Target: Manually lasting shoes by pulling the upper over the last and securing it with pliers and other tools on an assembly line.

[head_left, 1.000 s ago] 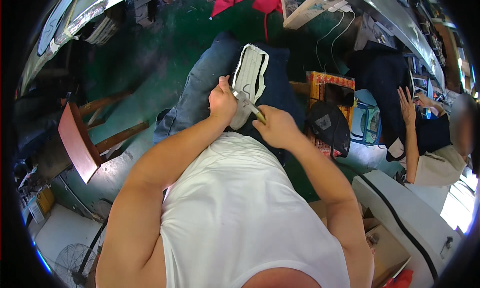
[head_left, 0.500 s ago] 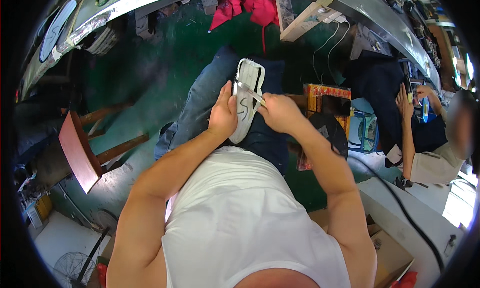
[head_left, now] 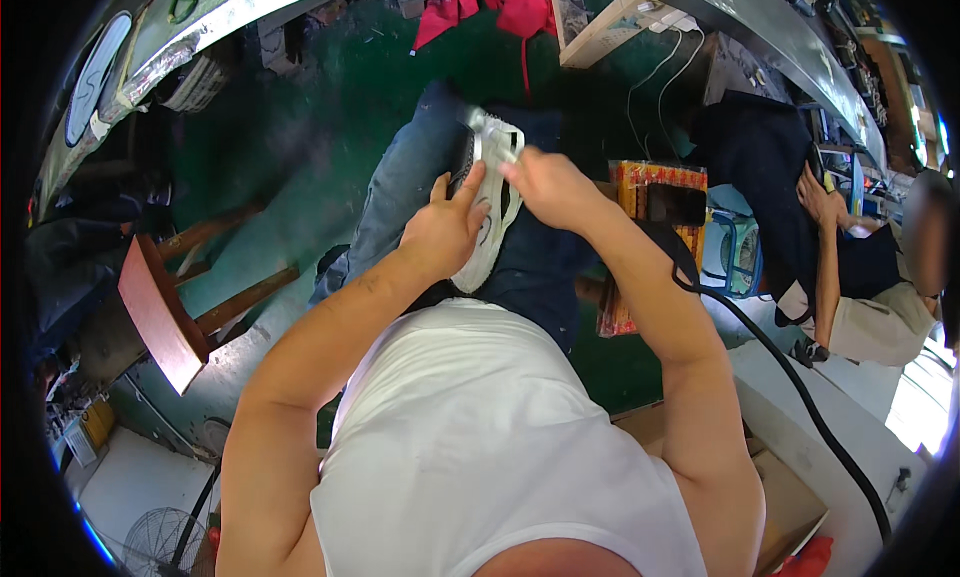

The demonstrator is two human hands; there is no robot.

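A shoe-shaped piece (head_left: 482,257) lies sole side up along my thighs, its pale bottom bearing a dark hand-drawn mark and a dark strip near the rim. My left hand (head_left: 445,227) grips its left side, thumb on the pale bottom and fingers toward the dark edge. My right hand (head_left: 555,189) is closed above the upper right part of the shoe. It holds a slim metal hand tool (head_left: 478,124), whose silvery end is smeared by motion over the top end of the shoe; its exact kind cannot be made out.
A reddish wooden stool (head_left: 160,312) lies tipped at the left. A metal-edged bench (head_left: 225,42) curves across the far side. On the right are an orange patterned box (head_left: 640,182), a black cable (head_left: 800,407) and a co-worker's arm (head_left: 828,267).
My right hand has shifted up and left with the tool, whose tip swung toward the top end of the shoe. My left hand has moved slightly and its fingers have spread.
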